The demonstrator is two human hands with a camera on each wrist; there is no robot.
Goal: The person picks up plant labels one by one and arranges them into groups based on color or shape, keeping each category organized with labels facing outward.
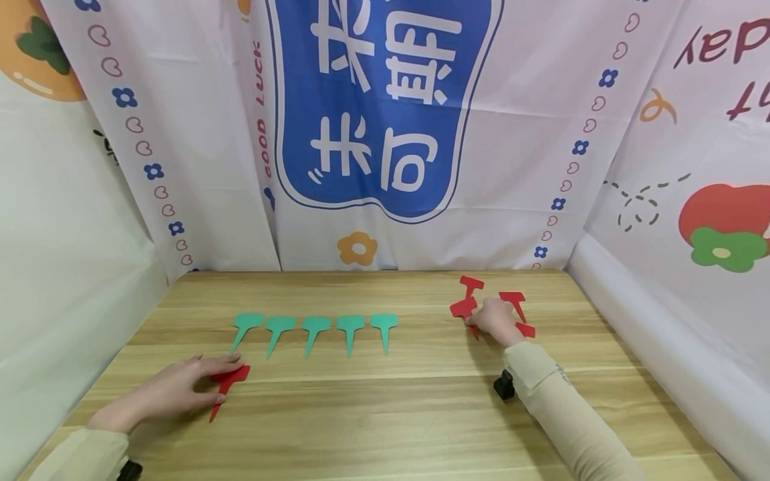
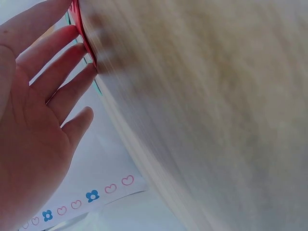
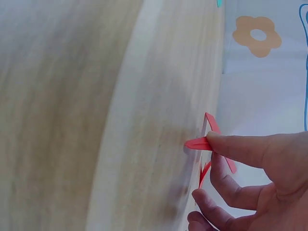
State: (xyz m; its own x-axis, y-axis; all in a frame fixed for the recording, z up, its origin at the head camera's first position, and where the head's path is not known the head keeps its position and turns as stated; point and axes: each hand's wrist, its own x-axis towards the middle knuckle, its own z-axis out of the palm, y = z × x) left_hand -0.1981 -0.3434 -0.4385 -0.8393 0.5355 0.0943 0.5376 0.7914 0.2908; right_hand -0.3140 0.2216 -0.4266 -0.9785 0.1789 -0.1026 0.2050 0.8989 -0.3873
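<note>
My left hand (image 1: 174, 389) lies over a red T-shaped plant label (image 1: 238, 375) at the front left. Its fingertips touch the label's wide head and the thumb reaches its stem; in the left wrist view the fingers (image 2: 64, 98) are fairly straight against the red edge. On the right, my right hand (image 1: 496, 319) pinches another red plant label (image 1: 463, 307) between thumb and index finger, its stem (image 3: 196, 144) showing beyond the thumb. Around this hand lie more red labels: one behind (image 1: 472, 283), one to the right (image 1: 512, 297) and one partly hidden by the wrist (image 1: 526, 330).
Several green plant labels (image 1: 351, 324) lie in a row across the middle left of the wooden table (image 1: 385, 421), stems toward me. A printed white cloth (image 1: 505, 167) hangs along the table's back edge, with more cloth at both sides.
</note>
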